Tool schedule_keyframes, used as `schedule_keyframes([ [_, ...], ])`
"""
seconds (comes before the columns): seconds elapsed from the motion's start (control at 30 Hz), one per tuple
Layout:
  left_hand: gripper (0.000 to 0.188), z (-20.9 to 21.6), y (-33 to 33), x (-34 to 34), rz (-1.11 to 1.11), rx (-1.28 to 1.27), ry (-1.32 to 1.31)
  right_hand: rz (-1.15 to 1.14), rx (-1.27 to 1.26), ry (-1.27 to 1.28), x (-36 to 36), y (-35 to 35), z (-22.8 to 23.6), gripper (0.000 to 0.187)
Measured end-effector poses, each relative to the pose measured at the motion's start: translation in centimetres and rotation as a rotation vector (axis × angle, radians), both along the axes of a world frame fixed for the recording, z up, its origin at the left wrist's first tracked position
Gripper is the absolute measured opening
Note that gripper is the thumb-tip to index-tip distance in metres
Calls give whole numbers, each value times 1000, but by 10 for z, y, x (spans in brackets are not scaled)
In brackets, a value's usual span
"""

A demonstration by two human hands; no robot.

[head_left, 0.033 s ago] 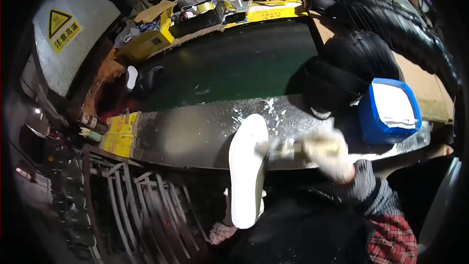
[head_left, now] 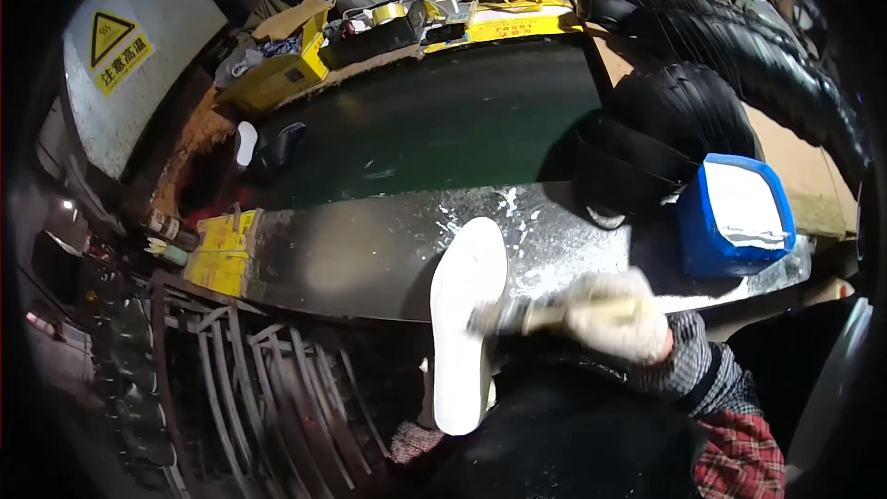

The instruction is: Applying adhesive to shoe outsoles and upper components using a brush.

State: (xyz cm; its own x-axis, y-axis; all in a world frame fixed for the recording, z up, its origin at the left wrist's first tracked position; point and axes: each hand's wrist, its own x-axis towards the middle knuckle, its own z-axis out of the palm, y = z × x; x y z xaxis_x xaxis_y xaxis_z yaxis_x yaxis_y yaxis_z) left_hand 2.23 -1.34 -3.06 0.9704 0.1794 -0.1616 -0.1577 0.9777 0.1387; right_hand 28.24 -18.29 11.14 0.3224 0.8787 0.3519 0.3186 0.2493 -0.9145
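A shoe with its white sole point(head_left: 465, 314) facing up lies lengthwise over the workbench's front edge. My left hand point(head_left: 427, 397) holds it from beneath. Most of that hand is hidden by the sole, with a glove tip and the patterned sleeve showing at its side. In a whitish work glove, my right hand point(head_left: 610, 319) grips a brush point(head_left: 531, 316) by its pale handle. The brush's dark bristles, blurred by motion, touch the sole's right side near the middle.
A blue tub point(head_left: 702, 231) of white liquid stands at the bench's right, beside rounded black stacked pieces point(head_left: 679, 115). A green conveyor belt point(head_left: 416, 129) runs behind the white-spattered metal ledge point(head_left: 314, 254). Metal racks point(head_left: 249, 397) stand at lower left; a dark shoe point(head_left: 286, 143) sits on the belt's far left.
The brush and my right hand have moved slightly down toward me along the sole, the bristles now reaching farther over it. The shoe stays almost in place.
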Motion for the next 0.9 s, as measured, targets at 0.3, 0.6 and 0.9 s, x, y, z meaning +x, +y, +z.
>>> schedule_keyframes([
  [0.3, 86, 5, -8, -13, -61, 88, 78, 74, 55, -209, -16, 60, 55, 20],
  [0.6, 82, 80, -10, 17, -194, -150, 72, 211, -100, -65, -38, 14, 51, 19],
  [0.9, 68, 67, -16, 14, -93, 33, -126, 275, -105, 328, -48, -33, 32, 29],
])
